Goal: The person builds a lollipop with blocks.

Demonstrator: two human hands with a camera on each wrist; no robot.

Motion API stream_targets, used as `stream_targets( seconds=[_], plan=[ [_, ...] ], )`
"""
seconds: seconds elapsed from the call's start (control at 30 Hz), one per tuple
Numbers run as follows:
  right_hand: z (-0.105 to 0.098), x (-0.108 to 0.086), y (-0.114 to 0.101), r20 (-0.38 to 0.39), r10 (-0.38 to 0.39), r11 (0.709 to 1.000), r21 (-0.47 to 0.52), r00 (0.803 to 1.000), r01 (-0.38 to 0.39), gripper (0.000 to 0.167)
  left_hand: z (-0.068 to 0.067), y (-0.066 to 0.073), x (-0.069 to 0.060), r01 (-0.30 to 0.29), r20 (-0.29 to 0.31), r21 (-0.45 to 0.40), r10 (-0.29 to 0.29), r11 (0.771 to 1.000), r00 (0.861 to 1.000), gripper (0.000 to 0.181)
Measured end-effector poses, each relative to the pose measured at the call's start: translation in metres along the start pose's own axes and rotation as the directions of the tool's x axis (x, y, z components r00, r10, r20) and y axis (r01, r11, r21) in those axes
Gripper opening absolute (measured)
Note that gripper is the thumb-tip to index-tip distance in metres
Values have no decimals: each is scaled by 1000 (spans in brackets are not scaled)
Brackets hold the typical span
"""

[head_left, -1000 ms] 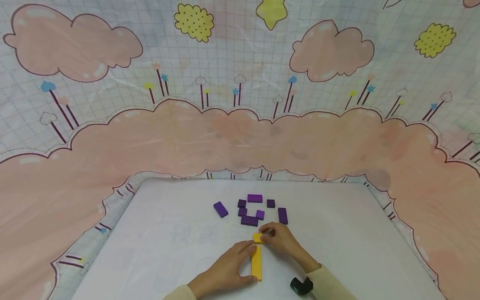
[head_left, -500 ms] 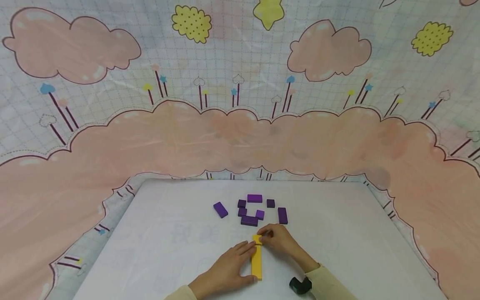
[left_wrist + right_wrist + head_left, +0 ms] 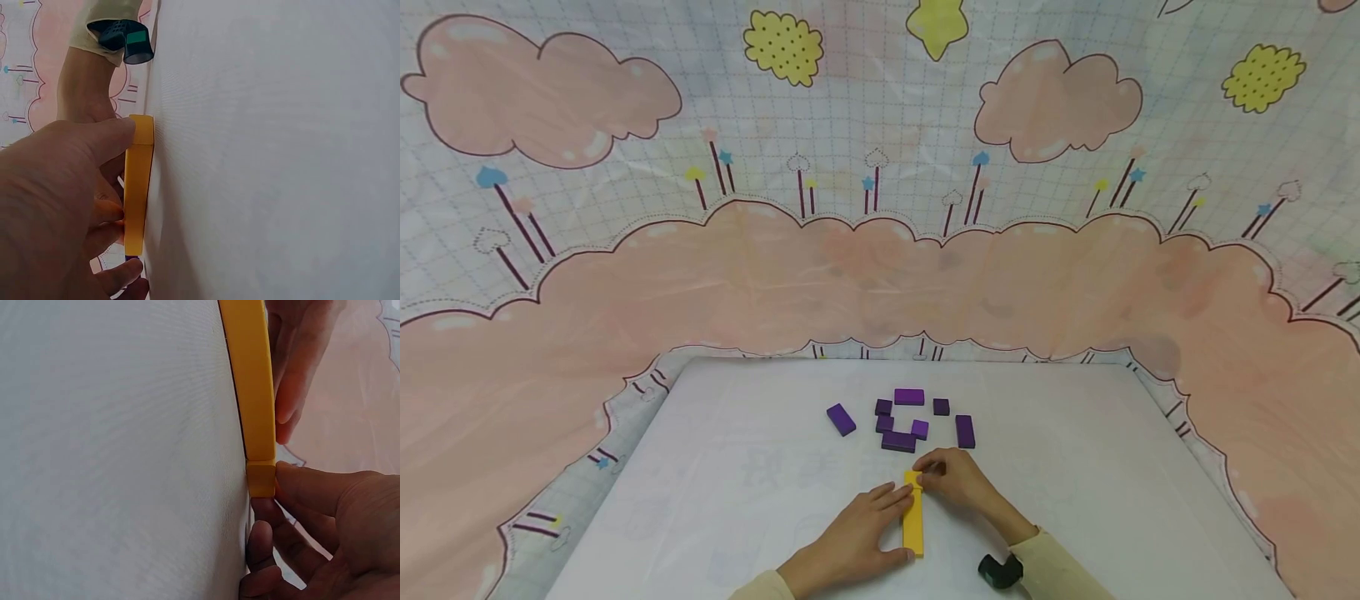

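1. The long yellow block [image 3: 913, 529] lay on the white tabletop [image 3: 737, 500], one end toward the person.
2. The small yellow block [image 3: 261, 479] touched its far end, in line.
3. The left hand [image 3: 861, 533] touched the long yellow block, fingers extended, thumb apart at the near end.
4. The right hand [image 3: 958, 482] pinched the small yellow block between thumb and fingertip.
5. Purple blocks [image 3: 898, 442] lay beyond.

On the counter [image 3: 737, 500], a block [image 3: 261, 479] touches the far end of a bar [image 3: 913, 533], with the left grip [image 3: 857, 533] at the left, the right grip [image 3: 958, 481] at the right. Farther back lies a cluster of bricks [image 3: 898, 442], between a left brick [image 3: 842, 419] and a right brick [image 3: 966, 432].
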State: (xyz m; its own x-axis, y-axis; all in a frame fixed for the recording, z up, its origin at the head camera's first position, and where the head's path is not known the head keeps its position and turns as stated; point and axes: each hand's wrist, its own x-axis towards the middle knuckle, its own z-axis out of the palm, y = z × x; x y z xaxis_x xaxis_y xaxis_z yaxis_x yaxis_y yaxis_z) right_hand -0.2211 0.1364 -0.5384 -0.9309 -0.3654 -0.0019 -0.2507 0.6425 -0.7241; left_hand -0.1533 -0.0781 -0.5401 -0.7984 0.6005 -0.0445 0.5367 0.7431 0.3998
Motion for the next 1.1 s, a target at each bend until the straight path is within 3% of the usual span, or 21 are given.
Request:
stream_targets(
  seconds=[0.57,1.1],
  plan=[
    [0,-2,2,11,-39,999,-24,999,39,15,2,0,-1,0,3,9,0,1000,1000,77],
    [0,-5,3,15,-20,1000,-10,1000,20,16,7,3,-2,7,-7,23,-7,1000,1000,78]
  ],
)
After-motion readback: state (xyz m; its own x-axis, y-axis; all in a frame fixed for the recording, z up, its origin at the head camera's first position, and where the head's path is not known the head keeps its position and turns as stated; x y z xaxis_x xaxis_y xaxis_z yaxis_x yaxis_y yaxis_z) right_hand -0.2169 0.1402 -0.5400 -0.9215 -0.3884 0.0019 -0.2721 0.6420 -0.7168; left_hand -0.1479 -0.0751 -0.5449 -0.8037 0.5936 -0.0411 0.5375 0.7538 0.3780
